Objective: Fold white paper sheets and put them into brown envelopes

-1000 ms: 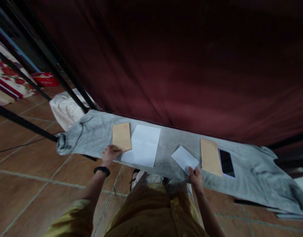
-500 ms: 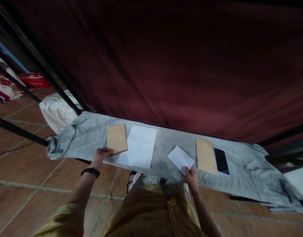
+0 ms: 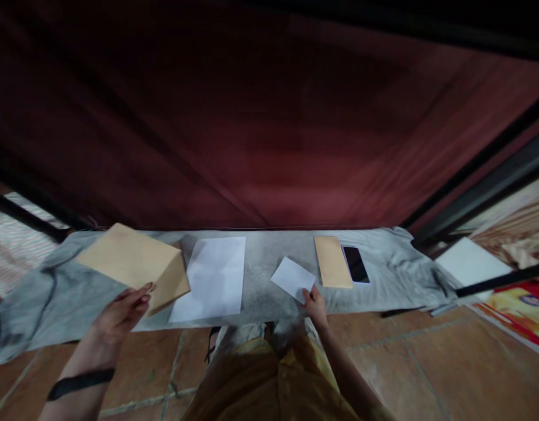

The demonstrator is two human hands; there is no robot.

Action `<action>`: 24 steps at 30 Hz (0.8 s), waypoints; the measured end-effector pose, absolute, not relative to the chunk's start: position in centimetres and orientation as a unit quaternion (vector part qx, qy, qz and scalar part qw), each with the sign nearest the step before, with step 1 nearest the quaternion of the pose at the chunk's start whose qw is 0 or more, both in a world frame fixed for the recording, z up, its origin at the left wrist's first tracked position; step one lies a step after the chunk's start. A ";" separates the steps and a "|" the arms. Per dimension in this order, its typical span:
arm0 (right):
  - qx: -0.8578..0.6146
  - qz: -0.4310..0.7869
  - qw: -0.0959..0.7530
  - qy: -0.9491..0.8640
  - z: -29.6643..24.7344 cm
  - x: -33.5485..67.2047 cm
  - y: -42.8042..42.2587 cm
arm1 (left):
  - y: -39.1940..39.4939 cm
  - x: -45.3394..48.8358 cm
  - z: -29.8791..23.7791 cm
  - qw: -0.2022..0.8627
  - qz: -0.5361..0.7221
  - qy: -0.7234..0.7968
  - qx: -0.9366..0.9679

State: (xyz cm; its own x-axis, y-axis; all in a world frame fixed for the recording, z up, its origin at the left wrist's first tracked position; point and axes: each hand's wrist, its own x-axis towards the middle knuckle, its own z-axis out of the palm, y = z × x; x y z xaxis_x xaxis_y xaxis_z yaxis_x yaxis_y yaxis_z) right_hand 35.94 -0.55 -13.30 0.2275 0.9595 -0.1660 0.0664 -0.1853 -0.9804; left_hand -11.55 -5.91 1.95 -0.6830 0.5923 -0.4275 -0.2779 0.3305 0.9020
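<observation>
My left hand [image 3: 124, 310] pinches the near edge of a brown envelope [image 3: 128, 254], raised at a slant over the left end of the cloth. Partly under it lies a stack of brown envelopes [image 3: 175, 285], overlapping the corner of a large white paper sheet [image 3: 219, 278]. In my right hand [image 3: 314, 304], between thumb and fingers, is the near right corner of a small white paper [image 3: 291, 277]; whether it is folded I cannot tell. Right of that hand another brown envelope [image 3: 333, 261] lies flat, beside a dark-screened phone [image 3: 356, 264].
A grey cloth [image 3: 269, 251] covers the narrow bench. Behind it hangs a dark red curtain [image 3: 269, 146]. Black metal bars [image 3: 484, 164] slant at both sides. On the right, a white board [image 3: 471, 266] and a red and yellow package [image 3: 524, 307] stand past the bench end.
My left hand has lifted a brown envelope off the stack, up and to the left. My right hand still holds the small white paper. The view has turned to the right.
</observation>
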 end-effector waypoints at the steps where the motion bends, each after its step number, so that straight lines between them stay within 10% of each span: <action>1: -0.617 0.465 0.486 -0.409 -13.1 35.9 -0.5 | -5.1 -9.4 1.7 0.427 0.580 0.685 0.108; 11: -0.601 0.498 0.552 -0.295 -12.8 37.4 -1.5 | -1.0 16.2 -5.8 0.594 0.562 0.556 0.151; 24: -0.601 0.458 0.575 -0.314 -11.8 39.3 -2.7 | -3.7 17.1 -8.4 0.577 0.403 0.580 0.409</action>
State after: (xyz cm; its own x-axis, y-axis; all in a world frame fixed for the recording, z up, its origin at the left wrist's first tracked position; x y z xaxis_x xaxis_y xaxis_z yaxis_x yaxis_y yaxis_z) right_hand 39.28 -2.75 -11.76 0.3832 0.9039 -0.1902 -0.1498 -0.1424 -0.9784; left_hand 17.08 -3.66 -8.39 0.0017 0.9406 -0.3395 0.0087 0.3394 0.9406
